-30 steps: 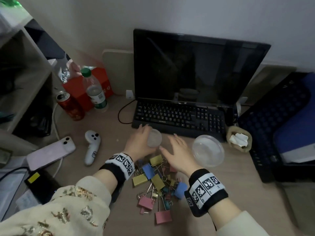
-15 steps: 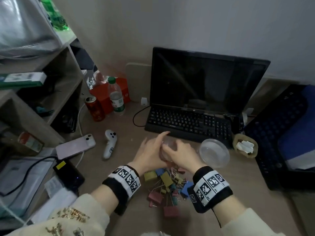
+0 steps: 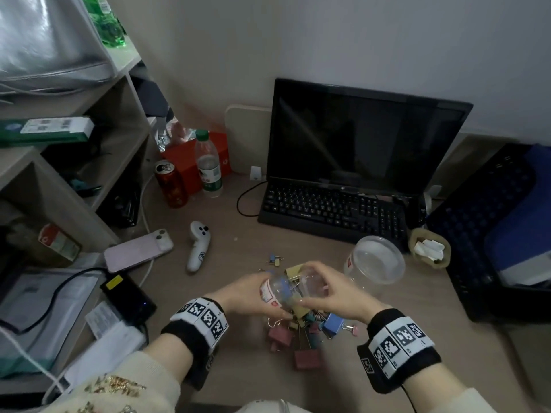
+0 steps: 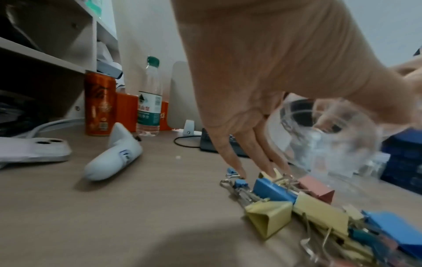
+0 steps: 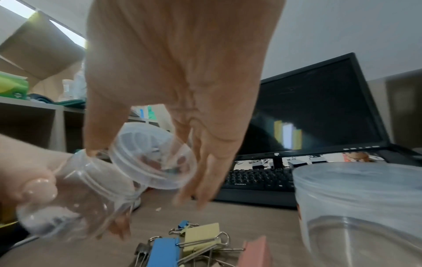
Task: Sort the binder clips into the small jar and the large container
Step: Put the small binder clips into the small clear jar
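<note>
- Clips (image 3: 301,332) lie heaped on the desk (image 3: 232,362), under both hands.
- Left hand (image 3: 244,296) grips the small jar (image 3: 283,290), tilted above the heap.
- Right hand (image 3: 331,296) pinches the jar's lid (image 5: 153,155), just off its mouth.
- Large container (image 3: 376,260) stands lidded beside the right hand.
- Keyboard (image 3: 331,213) and monitor (image 3: 363,138) sit beyond.

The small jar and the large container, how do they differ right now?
The small jar is held tilted above the desk by the left hand; the large container stands upright on it. The jar's lid is off, in the right hand; the container is lidded. Both are clear plastic.
</note>
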`<state>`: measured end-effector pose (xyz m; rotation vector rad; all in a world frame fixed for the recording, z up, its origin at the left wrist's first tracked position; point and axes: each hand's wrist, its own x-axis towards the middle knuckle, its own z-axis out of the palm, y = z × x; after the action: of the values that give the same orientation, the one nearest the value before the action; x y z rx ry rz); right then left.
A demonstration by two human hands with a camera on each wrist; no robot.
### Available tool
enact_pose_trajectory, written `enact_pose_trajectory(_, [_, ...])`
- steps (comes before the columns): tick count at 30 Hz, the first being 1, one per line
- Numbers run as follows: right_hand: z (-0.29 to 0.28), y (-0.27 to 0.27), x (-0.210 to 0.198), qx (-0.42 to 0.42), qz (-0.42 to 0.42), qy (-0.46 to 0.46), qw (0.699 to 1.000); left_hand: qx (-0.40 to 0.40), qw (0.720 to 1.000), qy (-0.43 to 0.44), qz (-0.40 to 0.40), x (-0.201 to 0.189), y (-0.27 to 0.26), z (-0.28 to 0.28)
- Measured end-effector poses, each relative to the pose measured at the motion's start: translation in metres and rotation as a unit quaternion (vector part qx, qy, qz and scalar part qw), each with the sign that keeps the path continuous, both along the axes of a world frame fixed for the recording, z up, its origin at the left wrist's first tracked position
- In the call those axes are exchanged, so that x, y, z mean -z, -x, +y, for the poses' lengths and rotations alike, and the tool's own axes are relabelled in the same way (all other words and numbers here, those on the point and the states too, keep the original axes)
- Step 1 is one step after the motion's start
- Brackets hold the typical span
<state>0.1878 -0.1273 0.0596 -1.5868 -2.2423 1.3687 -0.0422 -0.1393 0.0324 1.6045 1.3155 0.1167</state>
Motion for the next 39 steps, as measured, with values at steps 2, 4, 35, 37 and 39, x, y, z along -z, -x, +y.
enact_pose_trajectory(2, [-0.001,-0.006,0.004,0.068,-0.02,-0.012,0.997,-0.052,0.998,-0.006,-0.029,0.006,0.011,-0.005])
enact_pose_trajectory(4, [-0.004,-0.013,0.013,0.152,-0.064,-0.009,0.986,-0.09,0.995,-0.03,-0.036,0.01,0.017,-0.008])
enact_pose_trajectory(35, [-0.051,-0.081,0.101,0.184,-0.168,-0.059,0.967,-0.169,0.981,-0.009,-0.097,0.066,0.013,0.019])
enact_pose_trajectory(37, [-0.05,-0.076,0.103,0.148,-0.223,-0.026,0.963,-0.161,0.982,-0.009,-0.102,0.069,0.011,0.02])
enact_pose_trajectory(39, [-0.05,-0.071,0.105,0.138,-0.259,-0.009,0.956,-0.155,0.982,-0.013,-0.105,0.068,0.01,0.02])
